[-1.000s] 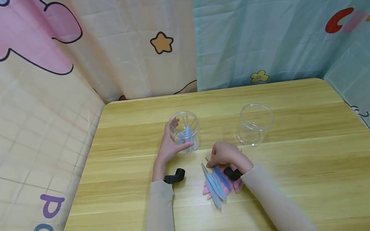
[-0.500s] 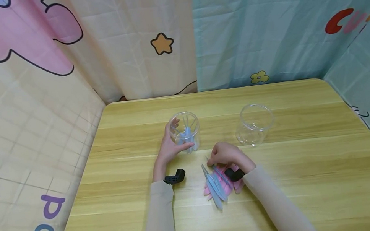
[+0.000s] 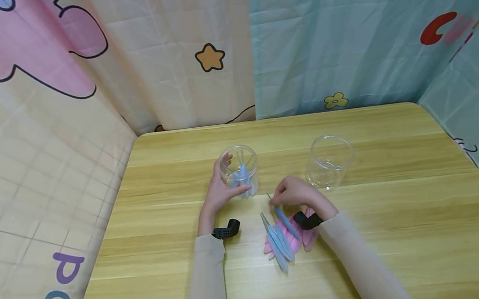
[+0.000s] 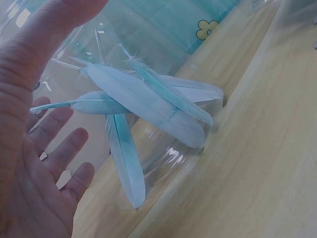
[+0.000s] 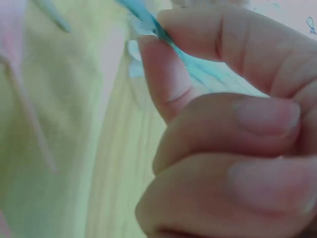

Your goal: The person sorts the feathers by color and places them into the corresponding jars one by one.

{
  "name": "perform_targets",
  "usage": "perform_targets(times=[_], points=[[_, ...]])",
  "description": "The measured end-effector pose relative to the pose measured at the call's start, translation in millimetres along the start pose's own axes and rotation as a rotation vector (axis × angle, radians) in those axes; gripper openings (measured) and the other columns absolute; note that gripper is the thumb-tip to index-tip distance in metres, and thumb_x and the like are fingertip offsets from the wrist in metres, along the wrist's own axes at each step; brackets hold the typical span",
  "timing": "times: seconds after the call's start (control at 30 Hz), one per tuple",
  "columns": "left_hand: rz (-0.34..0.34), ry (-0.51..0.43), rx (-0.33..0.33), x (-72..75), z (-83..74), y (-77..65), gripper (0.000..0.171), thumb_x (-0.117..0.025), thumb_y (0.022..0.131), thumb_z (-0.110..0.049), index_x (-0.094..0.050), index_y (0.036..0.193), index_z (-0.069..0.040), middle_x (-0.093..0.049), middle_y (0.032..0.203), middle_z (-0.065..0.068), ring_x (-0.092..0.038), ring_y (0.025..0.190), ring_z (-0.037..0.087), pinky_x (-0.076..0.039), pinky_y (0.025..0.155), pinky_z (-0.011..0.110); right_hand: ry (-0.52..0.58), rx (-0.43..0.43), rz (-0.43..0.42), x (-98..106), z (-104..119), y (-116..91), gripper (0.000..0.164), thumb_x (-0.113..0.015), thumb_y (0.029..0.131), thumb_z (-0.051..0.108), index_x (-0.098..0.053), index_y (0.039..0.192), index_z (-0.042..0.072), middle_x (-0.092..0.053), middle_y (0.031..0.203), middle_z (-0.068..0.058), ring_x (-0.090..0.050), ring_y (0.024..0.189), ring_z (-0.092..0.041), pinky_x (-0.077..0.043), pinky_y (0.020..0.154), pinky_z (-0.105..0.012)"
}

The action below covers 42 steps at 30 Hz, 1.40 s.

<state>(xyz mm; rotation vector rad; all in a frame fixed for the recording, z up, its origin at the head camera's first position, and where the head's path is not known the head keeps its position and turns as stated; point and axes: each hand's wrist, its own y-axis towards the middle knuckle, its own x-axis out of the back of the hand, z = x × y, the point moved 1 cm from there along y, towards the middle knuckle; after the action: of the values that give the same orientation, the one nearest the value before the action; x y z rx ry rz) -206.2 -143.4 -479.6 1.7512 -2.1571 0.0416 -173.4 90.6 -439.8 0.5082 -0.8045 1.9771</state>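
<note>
My left hand (image 3: 219, 192) holds a clear plastic jar (image 3: 254, 173), thumb in front and fingers round the far side. Several pale blue feathers (image 4: 148, 101) stand and lean inside this jar, as the left wrist view shows up close. Between thumb and forefinger, my right hand (image 3: 297, 193) pinches a blue feather (image 3: 287, 223) near its quill. That feather hangs slanted over a small pile. In the pile, several light blue feathers (image 3: 280, 245) lie on top of pink feathers (image 3: 309, 238), some of which are hidden by the right wrist.
A second clear jar (image 3: 329, 162) stands to the right, beyond my right hand. All of this is on a wooden table (image 3: 408, 208). Printed curtains (image 3: 165, 54) hang behind and at both sides. Each wrist wears a black camera (image 3: 227, 229).
My right hand has lifted slightly and moved a little away from me, raising the pinched blue feather off the pile. The left hand and its jar have stayed in place.
</note>
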Motion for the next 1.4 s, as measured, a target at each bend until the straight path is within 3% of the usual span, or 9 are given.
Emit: perform_targets(times=[0.13,0.3,0.47,0.6,0.73,0.83,0.97,1.13,1.4], points=[[0.002,-0.004,0.003,0.0,-0.4,-0.2,0.107,-0.088,0.067,-0.025,-0.02,0.15,-0.021,-0.034,0.147,-0.007,-0.029,0.134,0.016,-0.025,0.105,0.052,0.043,0.022,-0.024,6.4,2.1,0.5,0.027,-0.073,0.082,0.031,-0.069,0.073,0.006,-0.052,0.064,0.002,-0.041,0.058,-0.013,-0.031,0.05,-0.026],[0.004,-0.011,0.002,-0.1,-0.5,-0.5,0.107,-0.088,0.067,-0.026,-0.02,0.149,-0.021,-0.034,0.147,-0.006,-0.029,0.134,0.016,-0.024,0.105,0.053,0.195,0.067,-0.102,12.5,5.4,2.0,0.023,-0.07,0.086,0.03,-0.07,0.079,0.008,-0.054,0.07,0.001,-0.04,0.065,-0.015,-0.031,0.056,-0.028],[0.005,-0.013,0.001,-0.2,-0.3,-0.6,0.105,-0.087,0.068,-0.027,-0.02,0.148,-0.028,-0.033,0.147,-0.006,-0.028,0.134,0.017,-0.024,0.105,0.054,0.388,0.129,-0.265,18.0,15.1,4.1,0.028,-0.07,0.086,0.035,-0.07,0.085,0.007,-0.041,0.058,0.001,-0.034,0.059,-0.015,-0.028,0.055,-0.03],[0.003,-0.014,-0.001,0.0,-0.2,-0.7,0.104,-0.087,0.068,-0.027,-0.02,0.148,-0.03,-0.033,0.147,-0.006,-0.028,0.134,0.017,-0.024,0.105,0.053,0.504,0.244,-0.438,22.6,25.5,7.5,0.029,-0.07,0.087,0.033,-0.069,0.09,0.004,-0.035,0.055,0.001,-0.029,0.053,-0.015,-0.027,0.053,-0.029],[0.001,-0.01,0.002,0.1,-0.5,-0.5,0.105,-0.087,0.068,-0.025,-0.02,0.149,-0.025,-0.034,0.147,-0.005,-0.029,0.134,0.015,-0.024,0.105,0.052,0.579,0.364,-0.577,26.2,36.7,9.6,0.028,-0.07,0.087,0.03,-0.069,0.091,0.002,-0.035,0.056,-0.001,-0.029,0.051,-0.016,-0.027,0.052,-0.029],[0.002,-0.008,0.001,0.0,-0.4,-0.3,0.106,-0.087,0.068,-0.025,-0.02,0.149,-0.024,-0.034,0.147,-0.005,-0.029,0.134,0.015,-0.024,0.105,0.052,0.61,0.406,-0.657,28.6,44.5,11.0,0.028,-0.07,0.087,0.031,-0.069,0.091,0.002,-0.037,0.056,-0.002,-0.029,0.049,-0.015,-0.026,0.049,-0.027],[0.0,-0.012,-0.002,-0.1,0.2,-0.6,0.106,-0.088,0.068,-0.027,-0.02,0.149,-0.026,-0.034,0.146,-0.007,-0.029,0.134,0.016,-0.024,0.105,0.052,0.639,0.452,-0.743,33.4,67.9,2.2,0.024,-0.068,0.089,0.018,-0.066,0.091,-0.006,-0.038,0.054,0.001,-0.03,0.046,-0.01,-0.024,0.045,-0.024],[0.001,-0.025,-0.003,-1.2,1.0,-1.0,0.106,-0.087,0.068,-0.027,-0.02,0.149,-0.022,-0.034,0.147,-0.004,-0.029,0.134,0.018,-0.024,0.105,0.054,0.661,0.503,-0.804,34.7,86.3,-2.3,0.02,-0.066,0.089,0.006,-0.063,0.091,-0.014,-0.038,0.053,0.003,-0.03,0.046,-0.006,-0.023,0.045,-0.02],[-0.001,-0.024,-0.001,-1.0,0.3,0.5,0.104,-0.087,0.068,-0.025,-0.021,0.148,-0.031,-0.033,0.147,-0.003,-0.03,0.134,0.019,-0.026,0.104,0.053,0.615,0.464,-0.757,24.0,64.5,30.0,0.023,-0.07,0.088,0.017,-0.068,0.092,-0.005,-0.039,0.053,0.0,-0.031,0.044,-0.01,-0.025,0.045,-0.023]])
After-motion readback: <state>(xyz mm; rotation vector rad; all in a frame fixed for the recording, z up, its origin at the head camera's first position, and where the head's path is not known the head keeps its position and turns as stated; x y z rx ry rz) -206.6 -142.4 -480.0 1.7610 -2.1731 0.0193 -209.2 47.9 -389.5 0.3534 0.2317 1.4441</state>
